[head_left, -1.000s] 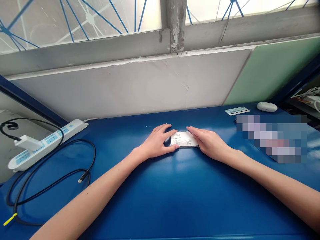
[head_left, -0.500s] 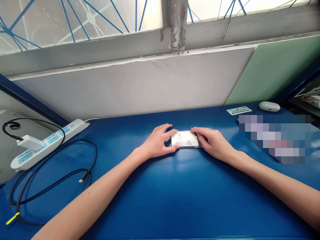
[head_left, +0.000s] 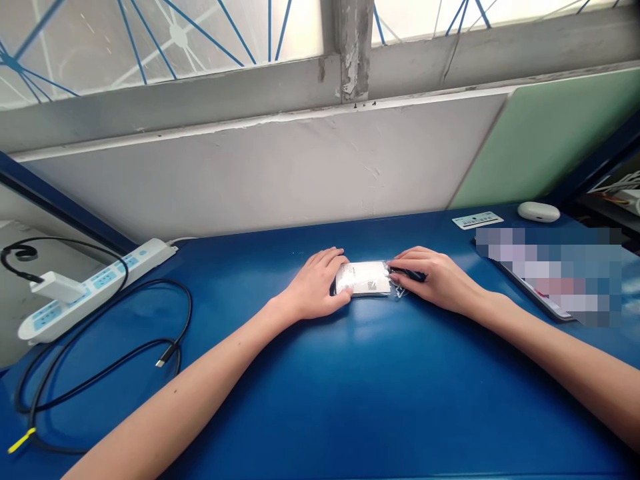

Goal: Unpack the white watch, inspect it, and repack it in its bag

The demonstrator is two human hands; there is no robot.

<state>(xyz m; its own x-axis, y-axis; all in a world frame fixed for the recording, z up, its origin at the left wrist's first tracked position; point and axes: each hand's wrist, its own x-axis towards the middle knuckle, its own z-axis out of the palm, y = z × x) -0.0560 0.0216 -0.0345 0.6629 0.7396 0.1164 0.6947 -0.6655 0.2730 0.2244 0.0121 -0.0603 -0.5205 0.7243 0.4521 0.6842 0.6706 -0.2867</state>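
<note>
We had a broad, glossy blue table [head_left: 320, 400] before us, its far edge against a flat off-white wall panel [head_left: 280, 167], with a smooth pale green panel [head_left: 550, 133] beyond that to the right. On the table's left side we saw a thin black cable [head_left: 191, 305] in loose loops, just beside a long white plastic power strip with blue socket faces [head_left: 104, 279]. At far right lay a flat slab with a dark edge [head_left: 550, 283], its face blurred out.

Near the middle, the left hand [head_left: 320, 283] was clamped on the left end of the task piece, thumb on the near side, fingers on the far. The right hand [head_left: 443, 277] had thumb and fingers together on something dark. The piece itself, a small white-faced packet in clear plastic [head_left: 367, 277], lay flat on the table between both hands. A blocky white plastic charger [head_left: 57, 287] sat plugged into the strip. Behind the slab we logged a pale printed card [head_left: 477, 221] near a rounded white case [head_left: 539, 212]. Smaller: the narrow black piece [head_left: 414, 274] in the right hand's pinch, at the packet's right end; we could not tell what it was. Smallest: a bright yellow tie [head_left: 21, 441] on the cable.
</note>
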